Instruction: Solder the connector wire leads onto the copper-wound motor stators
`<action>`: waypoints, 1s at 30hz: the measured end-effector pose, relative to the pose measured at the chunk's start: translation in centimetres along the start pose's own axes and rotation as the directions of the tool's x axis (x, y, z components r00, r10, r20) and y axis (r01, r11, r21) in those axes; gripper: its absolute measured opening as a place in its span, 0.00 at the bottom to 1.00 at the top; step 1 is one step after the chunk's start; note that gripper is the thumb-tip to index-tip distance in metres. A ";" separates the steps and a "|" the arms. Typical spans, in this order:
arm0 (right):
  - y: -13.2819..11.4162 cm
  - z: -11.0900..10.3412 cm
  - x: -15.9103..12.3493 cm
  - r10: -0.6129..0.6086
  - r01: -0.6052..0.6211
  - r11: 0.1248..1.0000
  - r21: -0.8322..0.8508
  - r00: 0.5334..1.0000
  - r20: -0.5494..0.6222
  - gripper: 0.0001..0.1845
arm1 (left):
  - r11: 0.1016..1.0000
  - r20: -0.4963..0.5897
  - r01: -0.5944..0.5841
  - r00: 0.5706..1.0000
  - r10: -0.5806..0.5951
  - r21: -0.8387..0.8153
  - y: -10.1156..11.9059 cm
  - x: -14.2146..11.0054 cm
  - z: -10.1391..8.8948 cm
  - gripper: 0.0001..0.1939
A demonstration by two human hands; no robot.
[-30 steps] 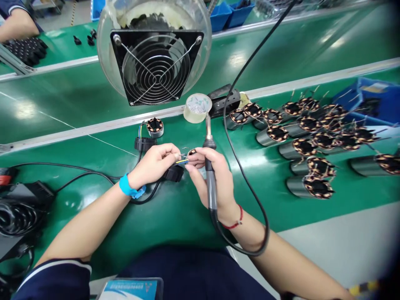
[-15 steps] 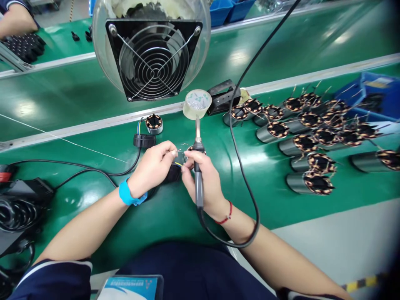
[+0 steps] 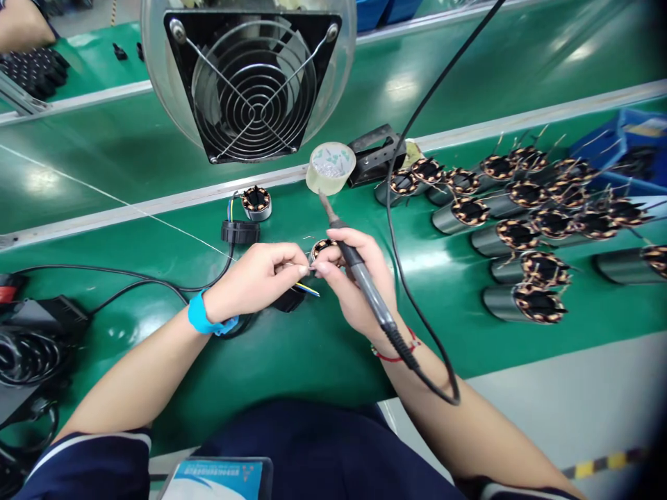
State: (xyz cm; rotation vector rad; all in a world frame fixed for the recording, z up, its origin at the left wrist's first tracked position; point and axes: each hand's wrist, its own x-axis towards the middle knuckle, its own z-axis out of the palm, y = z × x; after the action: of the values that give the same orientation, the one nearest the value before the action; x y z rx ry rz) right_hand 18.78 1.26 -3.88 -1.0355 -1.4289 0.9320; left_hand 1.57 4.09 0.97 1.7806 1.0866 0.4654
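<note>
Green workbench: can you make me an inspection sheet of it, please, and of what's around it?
Surface: green workbench, shiny, with light reflections.
Things in use: soldering iron, tip pointing away from the person; black part with yellow and blue wires.
Clutter: pale roll beside a black metal holder; copper-wound cores crowded at the right.
Hands: left hand and right hand meet at a thin wire; the right also holds the iron.
Cables: iron's black cord loops over the right forearm; black cable at left.
Surroundings: fan; blue bin; another person's arm.
</note>
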 end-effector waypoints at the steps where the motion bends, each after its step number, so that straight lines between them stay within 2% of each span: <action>1: 0.1 -0.1 0.1 0.039 -0.040 0.999 0.031 0.999 0.010 0.19 | 1.000 -0.008 0.001 1.000 -0.001 0.005 -0.1 0.1 -0.1 0.10; 3: 0.1 -0.5 0.2 0.083 -0.082 0.996 0.030 0.996 -0.025 0.18 | 1.000 -0.055 0.013 0.998 -0.011 0.025 -0.6 0.5 -0.2 0.11; 6: -0.6 -1.3 -0.3 0.058 -0.068 0.995 -0.079 0.991 -0.119 0.19 | 0.998 -0.159 0.044 0.987 -0.036 0.051 -1.5 1.2 -0.2 0.12; 9: -1.1 -2.3 -1.3 -0.103 0.061 0.958 -0.279 0.985 -0.137 0.19 | 0.997 -0.213 0.065 0.976 -0.056 0.037 -2.2 1.8 0.1 0.11; 12: -0.6 -2.9 -2.3 -0.268 0.194 0.892 -0.408 0.954 -0.133 0.16 | 0.996 -0.233 0.083 0.970 -0.076 0.021 -2.4 2.1 0.6 0.10; 18: 1.0 -3.3 -2.7 -0.315 0.224 0.896 -0.383 0.929 -0.192 0.11 | 0.997 -0.297 0.068 0.953 -0.059 0.021 -2.4 2.4 1.0 0.10; 30: 0.4 -3.3 -2.5 -0.290 0.220 0.881 -0.418 0.950 -0.113 0.10 | 0.996 -0.315 0.033 0.949 -0.005 0.084 -2.5 2.6 1.1 0.09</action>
State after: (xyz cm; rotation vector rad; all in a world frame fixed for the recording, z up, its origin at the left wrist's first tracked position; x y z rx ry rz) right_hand 22.18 -0.97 -4.69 -1.1574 -1.5995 0.3493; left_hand 2.54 5.99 -2.09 1.8105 1.3618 0.7182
